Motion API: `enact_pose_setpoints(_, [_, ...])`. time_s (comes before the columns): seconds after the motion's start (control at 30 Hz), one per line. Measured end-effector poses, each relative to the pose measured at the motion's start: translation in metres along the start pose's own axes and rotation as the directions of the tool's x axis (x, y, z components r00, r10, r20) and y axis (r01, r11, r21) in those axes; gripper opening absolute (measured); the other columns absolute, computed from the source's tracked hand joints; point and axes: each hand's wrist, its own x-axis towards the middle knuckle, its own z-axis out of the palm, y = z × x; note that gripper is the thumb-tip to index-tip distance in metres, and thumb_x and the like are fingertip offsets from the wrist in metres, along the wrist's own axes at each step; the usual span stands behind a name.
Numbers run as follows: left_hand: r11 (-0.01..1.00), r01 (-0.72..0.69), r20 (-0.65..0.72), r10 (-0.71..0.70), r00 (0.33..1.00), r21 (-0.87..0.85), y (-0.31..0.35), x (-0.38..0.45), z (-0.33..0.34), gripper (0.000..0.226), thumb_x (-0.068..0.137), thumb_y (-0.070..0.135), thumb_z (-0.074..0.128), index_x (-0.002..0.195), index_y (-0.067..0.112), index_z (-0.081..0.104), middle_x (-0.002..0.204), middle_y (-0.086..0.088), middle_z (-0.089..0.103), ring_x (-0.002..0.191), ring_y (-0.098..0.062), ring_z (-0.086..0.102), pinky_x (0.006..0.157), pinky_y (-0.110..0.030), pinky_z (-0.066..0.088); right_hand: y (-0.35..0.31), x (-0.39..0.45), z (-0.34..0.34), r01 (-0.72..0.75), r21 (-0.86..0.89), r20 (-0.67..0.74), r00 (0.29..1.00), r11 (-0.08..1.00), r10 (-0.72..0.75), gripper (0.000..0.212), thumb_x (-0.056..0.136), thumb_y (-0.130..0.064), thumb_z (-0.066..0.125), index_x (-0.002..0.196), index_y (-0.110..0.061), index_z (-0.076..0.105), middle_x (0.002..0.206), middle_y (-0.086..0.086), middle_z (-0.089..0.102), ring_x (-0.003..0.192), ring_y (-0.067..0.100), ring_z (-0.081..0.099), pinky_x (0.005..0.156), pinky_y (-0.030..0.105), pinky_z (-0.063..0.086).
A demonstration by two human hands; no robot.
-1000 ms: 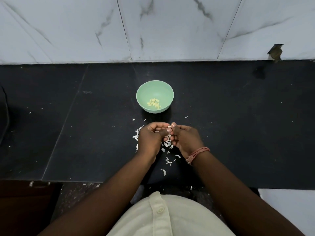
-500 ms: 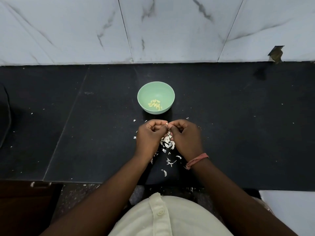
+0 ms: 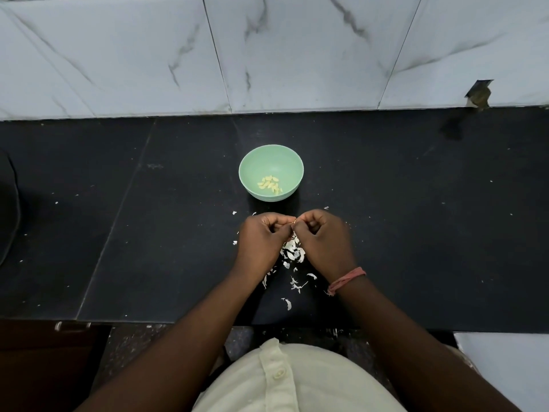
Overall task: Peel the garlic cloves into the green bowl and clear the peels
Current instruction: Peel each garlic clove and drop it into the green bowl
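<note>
A green bowl (image 3: 271,162) stands on the black counter (image 3: 416,218) and holds several peeled yellow cloves (image 3: 269,184). Just in front of it my left hand (image 3: 261,242) and my right hand (image 3: 323,242) meet, fingers curled, pinching a small garlic clove (image 3: 293,222) between their fingertips; only a sliver of it shows. White peels (image 3: 292,252) lie in a heap under and between my hands, with more scraps trailing toward the counter's front edge.
A marble-tiled wall (image 3: 267,55) backs the counter. A dark rounded object (image 3: 9,209) sits at the far left edge. A pink thread band (image 3: 346,280) circles my right wrist. Small white flecks dot the counter.
Both hands have shifted slightly forward toward the bowl, still pinching the clove together. More of the peel heap shows beneath them.
</note>
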Motion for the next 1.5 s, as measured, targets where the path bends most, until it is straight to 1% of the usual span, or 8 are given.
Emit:
enact_pose_setpoints(0.2, [0.999,-0.030,0.030,0.031,0.999,-0.032,0.001,0.002,-0.003,0.014,0.089,0.007,0.069,0.091,0.017,0.080,0.073,-0.004,0.075,0.070,-0.017,0.071,0.070,-0.030,0.057,-0.002,0.005,-0.001,-0.002,0.081,0.054,0.999,0.997,-0.002,0.012,0.082,-0.019,0.070,0.070,-0.018,0.070,0.057,-0.007,0.066,0.052,0.003,0.056,0.054,0.024,0.045])
enact_pose_setpoints(0.43, [0.971,-0.023,0.026,0.030,0.999,-0.240,-0.005,0.003,0.001,0.010,0.092,0.007,0.069,0.099,0.007,0.076,0.082,-0.011,0.076,0.076,-0.021,0.072,0.076,-0.031,0.060,-0.016,0.005,-0.006,-0.171,0.381,0.149,0.981,0.909,0.122,0.017,0.089,0.002,0.058,0.074,0.002,0.067,0.047,-0.006,0.056,0.040,0.001,0.046,0.043,0.015,0.037])
enact_pose_setpoints(0.57, [0.901,0.035,0.031,-0.024,0.999,-0.431,-0.008,0.005,0.006,0.009,0.092,0.001,0.066,0.099,0.003,0.072,0.087,-0.016,0.073,0.082,-0.027,0.068,0.084,-0.043,0.057,-0.017,0.007,-0.001,-0.281,0.506,0.198,0.958,0.816,0.207,0.015,0.092,-0.002,0.056,0.083,0.002,0.067,0.056,0.010,0.051,0.046,0.012,0.040,0.044,0.024,0.033])
enact_pose_setpoints(0.83, [0.685,0.179,0.080,-0.174,0.981,-0.706,-0.010,0.005,0.016,0.017,0.098,0.000,0.055,0.094,0.014,0.064,0.080,0.002,0.057,0.069,-0.010,0.051,0.062,-0.026,0.042,-0.017,0.004,0.005,-0.260,0.432,0.166,0.964,0.863,0.208,0.014,0.090,-0.005,0.058,0.079,-0.005,0.067,0.055,0.005,0.057,0.045,0.013,0.048,0.047,0.024,0.042])
enact_pose_setpoints(1.0, [0.550,0.250,0.146,-0.227,0.963,-0.797,-0.006,0.004,0.017,0.018,0.100,0.000,0.050,0.097,0.014,0.061,0.082,0.000,0.059,0.061,-0.009,0.059,0.055,-0.023,0.048,-0.016,0.001,0.005,-0.176,0.378,0.083,0.984,0.909,0.156,0.005,0.091,-0.005,0.062,0.091,-0.004,0.066,0.075,0.011,0.068,0.058,0.017,0.065,0.060,0.030,0.057])
enact_pose_setpoints(1.13, [0.496,0.309,0.192,-0.273,0.943,-0.811,-0.005,0.003,0.015,0.017,0.098,0.004,0.054,0.097,0.019,0.063,0.080,0.000,0.063,0.062,-0.007,0.059,0.054,-0.019,0.048,-0.025,-0.001,0.003,-0.178,0.435,0.131,0.982,0.882,0.134,0.030,0.089,0.006,0.053,0.112,-0.011,0.064,0.099,0.009,0.066,0.067,0.013,0.066,0.063,0.030,0.059])
enact_pose_setpoints(1.27, [0.426,0.354,0.235,-0.308,0.922,-0.832,-0.002,0.002,0.014,0.019,0.099,0.005,0.053,0.096,0.021,0.063,0.072,0.001,0.060,0.056,-0.008,0.051,0.050,-0.019,0.043,-0.028,-0.003,0.006,-0.243,0.527,0.165,0.969,0.814,0.183,0.012,0.093,-0.003,0.061,0.095,-0.005,0.073,0.071,0.014,0.065,0.062,0.022,0.058,0.056,0.031,0.053])
enact_pose_setpoints(1.5, [0.403,0.393,0.280,-0.311,0.908,-0.826,-0.003,-0.002,0.012,0.015,0.090,0.008,0.060,0.095,0.020,0.067,0.074,-0.002,0.061,0.057,-0.008,0.051,0.052,-0.020,0.047,-0.019,-0.005,0.007,-0.356,0.647,0.285,0.933,0.675,0.218,0.009,0.091,-0.001,0.065,0.093,0.002,0.073,0.070,0.019,0.060,0.062,0.024,0.053,0.055,0.031,0.048])
